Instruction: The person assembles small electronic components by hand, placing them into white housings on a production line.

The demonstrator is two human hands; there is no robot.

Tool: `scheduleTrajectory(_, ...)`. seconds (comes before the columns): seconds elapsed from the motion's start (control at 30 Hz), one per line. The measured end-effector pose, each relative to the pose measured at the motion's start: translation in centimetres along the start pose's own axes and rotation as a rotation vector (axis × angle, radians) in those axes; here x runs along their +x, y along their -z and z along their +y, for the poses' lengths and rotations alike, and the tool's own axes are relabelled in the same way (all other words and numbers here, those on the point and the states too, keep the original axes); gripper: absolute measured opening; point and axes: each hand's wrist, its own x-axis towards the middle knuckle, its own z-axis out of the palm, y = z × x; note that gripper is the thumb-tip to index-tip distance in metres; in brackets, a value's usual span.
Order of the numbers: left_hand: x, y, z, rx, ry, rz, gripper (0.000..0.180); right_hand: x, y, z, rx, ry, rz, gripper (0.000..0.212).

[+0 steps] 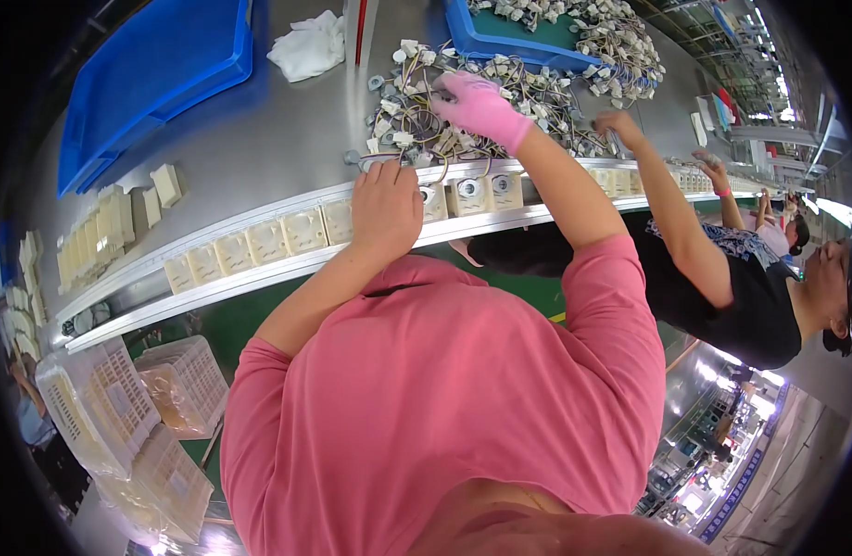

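Smooth, dull grey metal makes up the bench [287,120], with a brightly lit factory hall stretching away behind. Along its near edge runs the rail [250,278], two pale, straight-sided strips with a channel between them. Right of the person, on the near side of the rail, a co-worker [759,306] in black leans in, one bare hand over the far side. Beyond the rail's left part lies a shallow tray [157,74] of glossy blue plastic; below that end, white lattice baskets [101,398] stand stacked. Just beyond the rail's middle spreads a tangled pile [546,107] of pale, blocky parts on thin wires, reaching a second blue tray [528,54] farther back. Squarish cream boxes [264,241] sit in a row inside the rail; some to the right show round dark openings. Slim cream blocks [97,232] and a crumpled white cloth [310,46] lie beyond it.

Across the rail, the bare left hand [389,206] rests palm down over the boxes, fingers side by side; its underside is hidden, so I cannot tell whether it grips one. Past the rail, the pink-gloved right hand [477,104] dips into the pile, fingers curled; whether they pinch a part I cannot tell.
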Motion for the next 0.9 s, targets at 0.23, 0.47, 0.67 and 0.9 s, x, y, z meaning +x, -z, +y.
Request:
scheduleTrajectory(0.23,-0.1,-0.3,-0.5,-0.122,0.025,0.136,0.009,3.1,-4.4,1.4,-0.491,-0.154,-0.291,0.037)
scheduleTrajectory(0.47,0.0,-0.3,-0.5,-0.113,0.038,0.133,0.008,-0.1,3.7,4.1,0.500,0.155,0.175,0.013)
scheduleTrajectory(0.67,0.2,-0.3,-0.4,-0.083,0.003,0.113,0.009,-2.2,7.7,8.4,1.726,0.213,0.431,0.020)
scheduleTrajectory(0.9,1.9,1.8,-0.9,-0.336,0.114,0.045,0.023,-3.5,6.6,0.3,1.402,0.095,0.582,0.020)
